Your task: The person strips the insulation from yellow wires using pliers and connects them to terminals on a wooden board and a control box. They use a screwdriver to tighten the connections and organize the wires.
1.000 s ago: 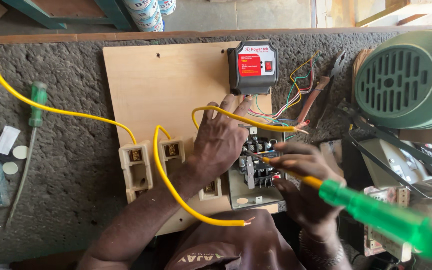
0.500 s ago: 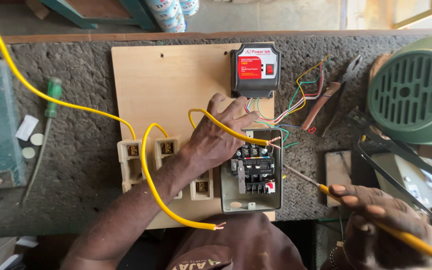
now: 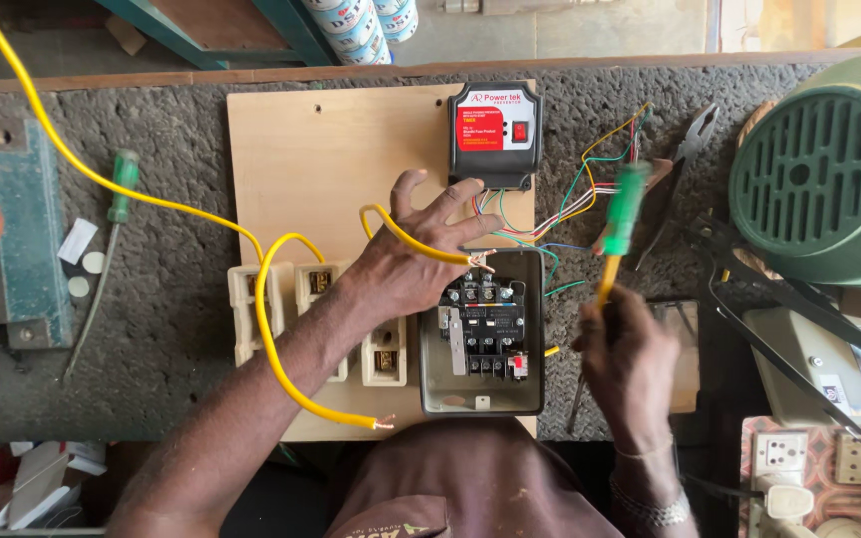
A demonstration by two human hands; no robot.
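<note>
My left hand rests on a plywood board, fingers spread, pinching a short yellow wire whose bare end reaches the top terminals of a black contactor in a grey metal box. My right hand is to the right of that box, gripping a screwdriver with a green and yellow handle, handle pointing up and blurred. A black box with a red label sits at the board's top right with coloured thin wires fanning out. Cream fuse holders sit left of the contactor.
A long yellow cable loops across the rough bench top. A second green screwdriver lies at left beside a teal metal vise. Pliers and a green motor housing are at right. A socket board lies bottom right.
My right hand swung from the contactor out to the lower right, then came back up beside the box with the screwdriver turned handle-up. My left hand stayed on the yellow wire.
</note>
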